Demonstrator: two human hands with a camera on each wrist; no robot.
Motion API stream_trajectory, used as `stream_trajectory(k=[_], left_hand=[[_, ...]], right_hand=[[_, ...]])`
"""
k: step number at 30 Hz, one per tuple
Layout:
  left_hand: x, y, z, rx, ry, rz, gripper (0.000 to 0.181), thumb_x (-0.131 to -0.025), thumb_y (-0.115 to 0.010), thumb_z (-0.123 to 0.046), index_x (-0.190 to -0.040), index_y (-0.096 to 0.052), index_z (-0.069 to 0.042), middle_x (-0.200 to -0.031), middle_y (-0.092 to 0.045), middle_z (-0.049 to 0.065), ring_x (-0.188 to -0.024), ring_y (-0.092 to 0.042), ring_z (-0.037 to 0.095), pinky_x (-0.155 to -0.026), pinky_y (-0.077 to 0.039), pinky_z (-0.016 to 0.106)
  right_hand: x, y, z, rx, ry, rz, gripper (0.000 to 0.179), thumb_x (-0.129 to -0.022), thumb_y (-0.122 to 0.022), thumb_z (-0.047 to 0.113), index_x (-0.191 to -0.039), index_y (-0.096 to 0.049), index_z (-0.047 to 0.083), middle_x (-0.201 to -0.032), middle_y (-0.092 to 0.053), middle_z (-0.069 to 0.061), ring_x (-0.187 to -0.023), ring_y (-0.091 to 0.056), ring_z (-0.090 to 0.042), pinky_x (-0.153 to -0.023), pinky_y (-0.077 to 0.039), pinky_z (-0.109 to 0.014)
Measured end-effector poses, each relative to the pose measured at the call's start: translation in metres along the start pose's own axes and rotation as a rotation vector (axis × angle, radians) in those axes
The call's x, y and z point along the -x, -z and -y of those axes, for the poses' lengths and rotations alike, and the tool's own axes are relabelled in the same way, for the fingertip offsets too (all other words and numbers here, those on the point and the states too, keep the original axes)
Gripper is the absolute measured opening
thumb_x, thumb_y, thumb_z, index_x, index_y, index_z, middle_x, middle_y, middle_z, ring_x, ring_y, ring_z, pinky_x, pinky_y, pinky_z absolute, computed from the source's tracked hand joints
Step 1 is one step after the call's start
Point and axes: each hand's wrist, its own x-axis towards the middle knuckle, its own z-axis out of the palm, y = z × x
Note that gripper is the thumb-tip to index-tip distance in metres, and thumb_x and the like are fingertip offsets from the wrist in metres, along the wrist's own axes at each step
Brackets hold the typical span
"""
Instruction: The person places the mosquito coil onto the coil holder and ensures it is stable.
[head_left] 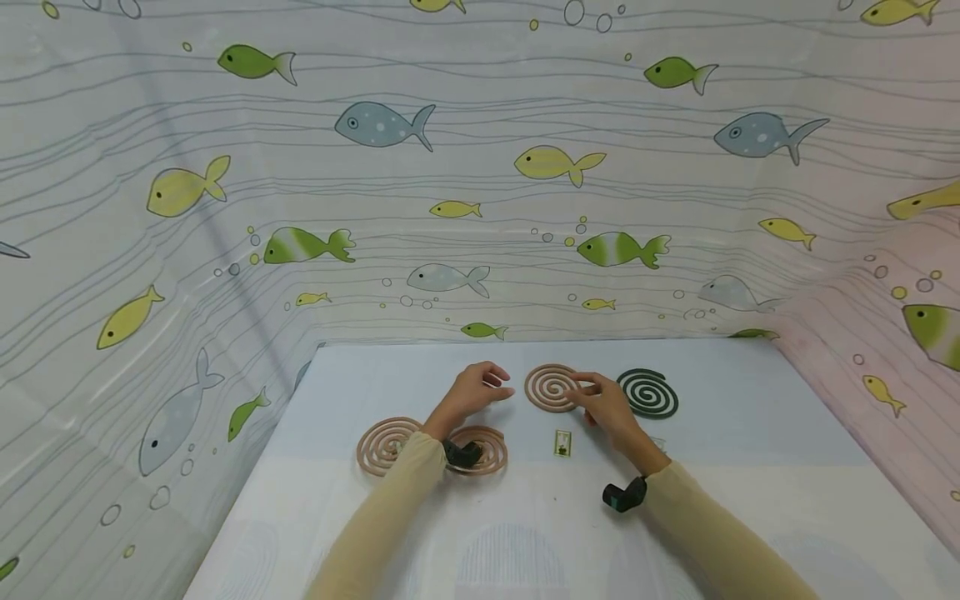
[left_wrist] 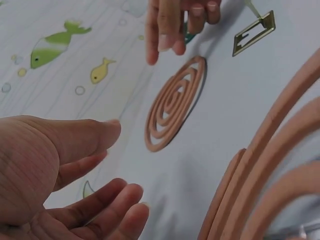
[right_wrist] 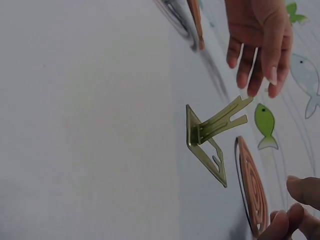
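A flat brown mosquito coil (head_left: 551, 388) lies at the middle back of the table. My right hand (head_left: 609, 408) hovers at its right edge, thumb and fingers apart with nothing between them. To the left of this coil, my left hand (head_left: 476, 388) is held above the table, its fingers loosely bent and holding nothing. A dark green mosquito coil (head_left: 649, 393) lies just beyond the right hand. In front of the brown coil sits a small metal coil stand (head_left: 562, 443), its forked prong bent upward in the right wrist view.
Two more brown coils, a left one (head_left: 367, 454) and a right one (head_left: 495, 454), are raised near the left forearm, which partly covers them. Another small metal stand (head_left: 658, 443) lies by the right wrist. A fish-patterned curtain (head_left: 480, 167) encloses the table's back and sides.
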Motion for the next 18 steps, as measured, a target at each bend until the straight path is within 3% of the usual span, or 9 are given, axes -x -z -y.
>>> stream_trajectory(k=[9,18], left_hand=[[-0.018,-0.015,0.004,0.058,0.047,0.000,0.032,-0.093,-0.079,-0.022,-0.119,-0.068,-0.007,-0.116,-0.065,0.013,-0.090,-0.065,0.022,-0.074,-0.057,0.033],[-0.028,-0.025,0.008,0.071,0.057,-0.019,0.033,-0.091,-0.080,-0.015,-0.120,-0.068,-0.006,-0.112,-0.065,0.014,-0.082,-0.066,0.024,-0.069,-0.055,0.032]], right_hand=[[-0.007,0.001,-0.005,0.080,-0.014,-0.029,0.051,-0.095,-0.077,0.025,-0.140,-0.062,0.005,-0.088,-0.062,-0.010,-0.053,-0.048,-0.013,-0.050,-0.042,-0.028],[-0.011,-0.001,-0.004,0.126,-0.032,-0.042,0.052,-0.094,-0.077,0.024,-0.140,-0.062,0.004,-0.082,-0.060,-0.010,-0.045,-0.043,-0.011,-0.045,-0.038,-0.027]])
